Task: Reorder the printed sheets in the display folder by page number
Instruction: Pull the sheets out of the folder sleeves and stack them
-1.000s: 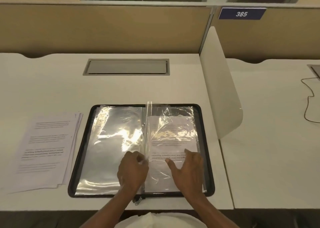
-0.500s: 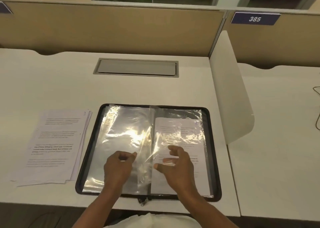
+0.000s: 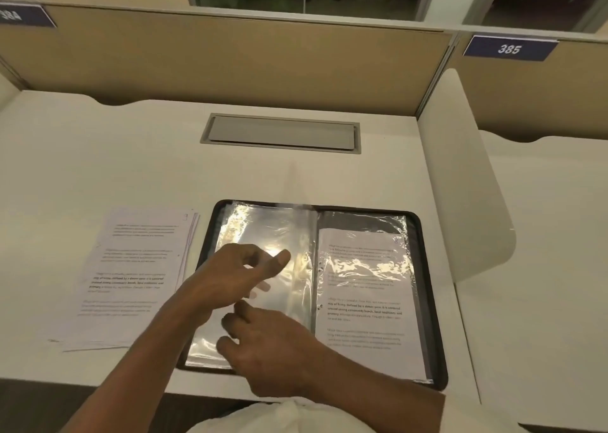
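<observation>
A black zip display folder (image 3: 431, 301) lies open on the white desk. Its left side shows empty clear sleeves (image 3: 263, 228) with glare. Its right side holds a printed sheet (image 3: 362, 304) inside a sleeve. A loose stack of printed sheets (image 3: 131, 268) lies left of the folder. My left hand (image 3: 240, 268) hovers over the left sleeves, thumb stretched out, its fingertips showing pale through clear plastic. My right hand (image 3: 273, 350) rests low on the left page, fingers loosely bent and touching the sleeve.
A grey cable hatch (image 3: 279, 133) is set into the desk behind the folder. A white curved divider (image 3: 467, 202) stands at the right, with another desk beyond it. Beige partitions with a sign 385 (image 3: 509, 49) close the back.
The raised clear sleeve has been turned over from the spine to the left side. Both hands followed it leftward; the right hand left the right page.
</observation>
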A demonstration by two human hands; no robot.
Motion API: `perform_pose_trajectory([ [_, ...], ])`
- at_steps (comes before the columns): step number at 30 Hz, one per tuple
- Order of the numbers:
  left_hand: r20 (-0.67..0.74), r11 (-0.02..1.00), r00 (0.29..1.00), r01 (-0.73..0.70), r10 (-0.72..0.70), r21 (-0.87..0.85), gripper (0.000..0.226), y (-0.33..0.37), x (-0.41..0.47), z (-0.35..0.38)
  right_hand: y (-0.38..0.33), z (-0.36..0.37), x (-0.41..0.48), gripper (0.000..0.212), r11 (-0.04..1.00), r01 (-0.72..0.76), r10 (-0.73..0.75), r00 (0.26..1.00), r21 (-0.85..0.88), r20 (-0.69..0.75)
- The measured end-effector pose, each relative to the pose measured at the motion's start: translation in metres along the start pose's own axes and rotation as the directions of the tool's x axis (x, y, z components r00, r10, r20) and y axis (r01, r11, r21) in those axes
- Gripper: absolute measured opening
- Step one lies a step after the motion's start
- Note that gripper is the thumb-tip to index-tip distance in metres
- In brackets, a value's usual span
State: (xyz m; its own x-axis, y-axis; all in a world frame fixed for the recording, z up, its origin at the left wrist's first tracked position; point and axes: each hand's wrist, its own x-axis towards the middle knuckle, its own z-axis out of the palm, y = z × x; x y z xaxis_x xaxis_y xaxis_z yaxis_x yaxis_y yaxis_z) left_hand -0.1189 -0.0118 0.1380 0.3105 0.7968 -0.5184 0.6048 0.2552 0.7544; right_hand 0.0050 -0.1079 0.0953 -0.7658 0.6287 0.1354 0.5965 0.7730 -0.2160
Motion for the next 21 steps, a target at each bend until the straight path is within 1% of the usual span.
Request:
perform_pose_trajectory([
  [1,-0.001,0.997,1.0,-0.01,0.01,0.078,0.072,0.004,0.0,0.0,0.0,0.0,0.007,0.039,0.999,0.041,-0.041,0.999,-0.002,0.006],
  [3,-0.092,0.949,0.994,-0.021,0.052,0.313,0.047,0.001,0.007,0.001,-0.001,0.001,0.018,0.037,0.995,0.088,-0.086,0.995,0.04,-0.049],
  [4,-0.156,0.925,0.986,-0.003,0.067,0.38,0.033,-0.006,0.014,0.0,-0.001,0.003,0.022,0.035,0.993,0.095,-0.088,0.992,0.072,-0.094],
  [5,-0.212,0.918,0.975,0.025,0.065,0.395,0.026,-0.013,0.02,-0.003,-0.002,0.006,0.024,0.03,0.989,0.093,-0.077,0.988,0.114,-0.136],
  [7,-0.282,0.916,0.959,0.093,0.023,0.391,0.028,-0.03,0.029,-0.012,-0.002,0.01,0.021,0.018,0.978,0.081,-0.041,0.978,0.192,-0.202],
  [8,-0.294,0.901,0.956,0.127,0.0,0.414,0.031,-0.037,0.032,-0.017,-0.001,0.012,0.017,0.015,0.976,0.061,-0.009,0.971,0.209,-0.24],
  [9,-0.307,0.887,0.951,0.165,-0.028,0.431,0.031,-0.046,0.034,-0.022,0.0,0.013,0.011,0.018,0.975,0.022,0.045,0.955,0.222,-0.293],
  [11,-0.35,0.887,0.933,0.23,-0.084,0.401,0.032,-0.065,0.038,-0.028,0.004,0.013,-0.003,0.024,0.955,-0.089,0.207,0.882,0.282,-0.424],
  [13,-0.391,0.881,0.911,0.288,-0.131,0.375,0.036,-0.085,0.042,-0.03,0.013,0.016,-0.019,0.023,0.914,-0.204,0.363,0.795,0.349,-0.486],
  [16,-0.399,0.876,0.901,0.324,-0.17,0.357,0.041,-0.111,0.048,-0.029,0.039,0.039,-0.053,0.015,0.828,-0.409,0.554,0.705,0.384,-0.443],
  [18,-0.414,0.882,0.885,0.357,-0.213,0.309,0.042,-0.12,0.051,-0.025,0.063,0.061,-0.081,0.011,0.742,-0.567,0.67,0.623,0.357,-0.403],
  [19,-0.417,0.88,0.878,0.375,-0.235,0.292,0.042,-0.123,0.052,-0.023,0.075,0.07,-0.096,0.014,0.682,-0.649,0.729,0.573,0.336,-0.374],
  [21,-0.451,0.85,0.852,0.428,-0.267,0.306,0.039,-0.125,0.053,-0.014,0.099,0.083,-0.124,0.031,0.529,-0.797,0.843,0.455,0.29,-0.287],
])
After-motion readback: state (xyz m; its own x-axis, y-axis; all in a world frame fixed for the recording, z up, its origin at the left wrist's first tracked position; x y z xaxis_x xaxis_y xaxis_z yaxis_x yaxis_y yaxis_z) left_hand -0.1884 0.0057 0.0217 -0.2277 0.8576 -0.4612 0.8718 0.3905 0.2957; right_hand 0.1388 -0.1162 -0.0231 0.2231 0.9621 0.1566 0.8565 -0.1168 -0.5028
